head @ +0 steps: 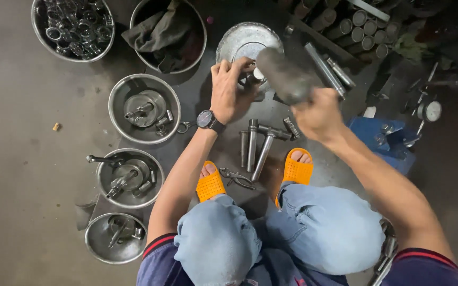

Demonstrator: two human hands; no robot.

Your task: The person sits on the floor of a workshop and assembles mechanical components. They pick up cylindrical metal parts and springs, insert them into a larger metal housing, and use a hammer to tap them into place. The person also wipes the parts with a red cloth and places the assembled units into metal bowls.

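Observation:
I squat over a dark floor in orange sandals. My left hand (230, 89), with a dark wristwatch (206, 119) on the wrist, grips a small metal part (255, 76) just below a shiny round metal dish (246, 39). My right hand (319, 114) is closed on the handle of a heavy dark mallet (287, 74), blurred, whose head hovers just right of the small part. Between my feet lie several steel rods and shafts (258, 145) and a pair of pliers (237, 178).
Three steel bowls with metal fittings (144, 108), (129, 177), (115, 237) line the left. At the back stand a basin of shiny rings (73, 27) and a basin with dark cloth (168, 33). Steel tubes (356, 29) are stacked back right; a blue box (382, 140) and a dial gauge (429, 111) sit right.

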